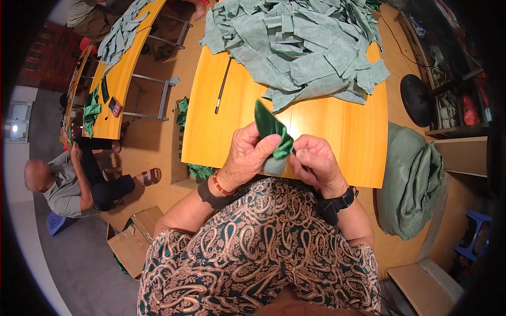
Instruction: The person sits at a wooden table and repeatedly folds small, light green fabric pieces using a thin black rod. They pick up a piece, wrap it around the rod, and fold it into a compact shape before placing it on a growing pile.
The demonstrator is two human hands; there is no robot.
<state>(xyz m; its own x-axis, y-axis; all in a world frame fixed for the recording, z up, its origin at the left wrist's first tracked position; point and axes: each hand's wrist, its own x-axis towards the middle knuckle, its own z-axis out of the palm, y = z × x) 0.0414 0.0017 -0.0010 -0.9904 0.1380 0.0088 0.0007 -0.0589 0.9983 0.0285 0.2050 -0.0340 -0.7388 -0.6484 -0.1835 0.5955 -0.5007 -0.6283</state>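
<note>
A small piece of shiny green cloth (270, 125), pale grey-green on its underside, is folded to a point above the table's near edge. My left hand (246, 155) is closed on it, thumb across the front. Close against the cloth's right edge, my right hand (318, 161) has its fingertips pinched together on the fabric; any smaller thing between them is hidden. Just beyond my hands lies a large heap of grey-green cloth pieces (295, 52) with green edges. A thin dark stick like a brush (223, 87) rests left of the heap on the yellow table (345, 137).
A bulky green cloth sack (408, 181) stands right of the table, below a round black base (415, 100). At lower left is an open cardboard box (138, 237). A seated person (71, 192) handles green cloth by another yellow table (117, 63).
</note>
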